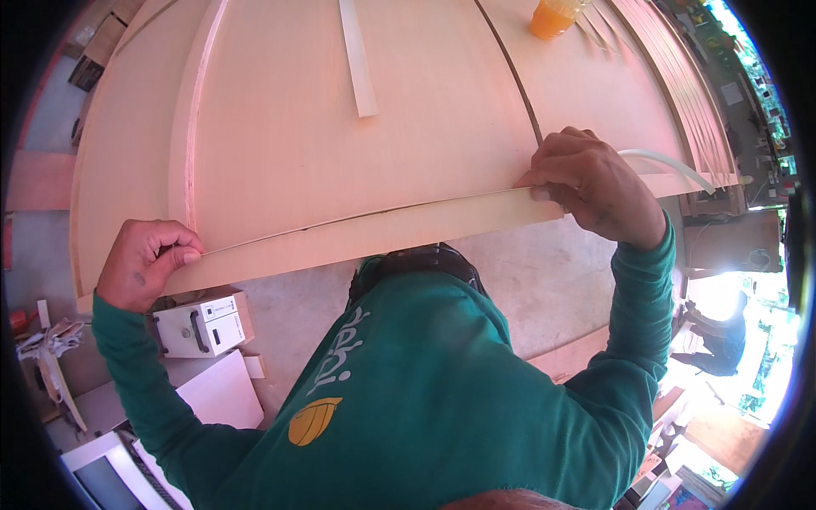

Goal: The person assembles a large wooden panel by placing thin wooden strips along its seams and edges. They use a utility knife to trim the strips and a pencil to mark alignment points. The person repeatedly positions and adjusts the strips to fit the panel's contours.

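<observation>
A long, thin pale wood strip (374, 234) runs along the near edge of a broad light wood panel (272, 136). Near its left end, my left hand (146, 262) pinches the strip between thumb and fingers. My right hand (599, 183) grips it close to the right end, fingers curled and thumb below. Between my hands the strip bows slightly, with a narrow dark gap along its upper edge. A short loose strip (358, 68) lies on the panel farther off, and a pale curved strip (667, 160) pokes out beyond my right hand.
A clear container of orange liquid (551, 20) stands at the far right of the panel, near several thin strips (676, 68). Another long strip (189, 127) lies on the left. A white box with a dark handle (202, 327) sits below the panel's left side.
</observation>
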{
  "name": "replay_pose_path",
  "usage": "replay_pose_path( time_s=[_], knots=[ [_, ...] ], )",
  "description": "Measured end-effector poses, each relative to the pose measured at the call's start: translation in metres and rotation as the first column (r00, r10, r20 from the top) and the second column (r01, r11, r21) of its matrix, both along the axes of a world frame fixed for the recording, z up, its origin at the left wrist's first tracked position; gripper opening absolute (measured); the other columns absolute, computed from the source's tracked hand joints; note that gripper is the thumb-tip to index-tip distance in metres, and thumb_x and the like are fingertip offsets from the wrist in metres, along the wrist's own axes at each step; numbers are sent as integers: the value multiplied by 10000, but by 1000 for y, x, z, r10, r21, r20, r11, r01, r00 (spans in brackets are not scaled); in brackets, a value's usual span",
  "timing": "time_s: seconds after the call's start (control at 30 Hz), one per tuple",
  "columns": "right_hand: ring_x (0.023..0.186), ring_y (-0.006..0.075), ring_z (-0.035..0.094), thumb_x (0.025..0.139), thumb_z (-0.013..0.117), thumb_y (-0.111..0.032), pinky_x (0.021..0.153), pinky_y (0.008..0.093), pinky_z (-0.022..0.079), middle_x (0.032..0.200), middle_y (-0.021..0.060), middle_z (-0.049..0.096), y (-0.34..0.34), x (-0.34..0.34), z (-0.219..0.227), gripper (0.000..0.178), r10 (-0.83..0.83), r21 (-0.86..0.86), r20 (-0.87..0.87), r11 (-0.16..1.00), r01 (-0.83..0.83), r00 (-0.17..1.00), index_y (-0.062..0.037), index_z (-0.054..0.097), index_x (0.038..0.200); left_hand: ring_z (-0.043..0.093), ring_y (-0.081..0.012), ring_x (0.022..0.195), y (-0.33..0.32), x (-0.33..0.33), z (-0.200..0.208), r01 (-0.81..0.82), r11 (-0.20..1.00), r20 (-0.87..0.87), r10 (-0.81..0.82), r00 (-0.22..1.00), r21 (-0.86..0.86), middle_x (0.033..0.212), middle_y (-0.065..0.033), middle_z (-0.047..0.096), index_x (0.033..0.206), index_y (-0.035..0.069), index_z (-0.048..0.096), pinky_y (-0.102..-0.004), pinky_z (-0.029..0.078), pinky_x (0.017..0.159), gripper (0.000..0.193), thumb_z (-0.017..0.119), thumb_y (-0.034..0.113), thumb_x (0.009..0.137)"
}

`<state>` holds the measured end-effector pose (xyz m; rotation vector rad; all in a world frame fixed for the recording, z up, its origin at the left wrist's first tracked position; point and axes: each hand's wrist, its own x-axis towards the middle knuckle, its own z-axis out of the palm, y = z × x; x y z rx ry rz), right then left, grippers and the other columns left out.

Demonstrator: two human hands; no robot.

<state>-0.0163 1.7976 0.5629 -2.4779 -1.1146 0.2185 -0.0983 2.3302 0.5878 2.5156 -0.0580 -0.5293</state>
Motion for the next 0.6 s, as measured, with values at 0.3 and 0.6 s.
replay_pose_path(
  time_s=[0.3, 0.6],
  knots=[
    [884, 367, 706, 912, 788, -23, 855, 472, 525, 888, 127, 730, 2, 2, -6, 158, 15, 15, -3, 1000, -15, 1000, -42, 807, 1067, 702, -241, 789, 4, -8, -6, 94, 995, 143, -98, 985, 34, 866, -153, 758, 977, -50, 755, -356, 546, 763, 83, 747, 14, 924],
    [995, 289, 677, 908, 766, -57, 1052, 446, 455, 927, 58, 710, -9, -2, -16, 183, -8, 14, 103, 1000, 6, 995, -89, 811, 1082, 703, -200, 801, 23, -14, -21, 41, 997, 160, -51, 986, 68, 858, -154, 753, 945, -65, 751, -346, 553, 779, 112, 731, 43, 929]
  ],
)
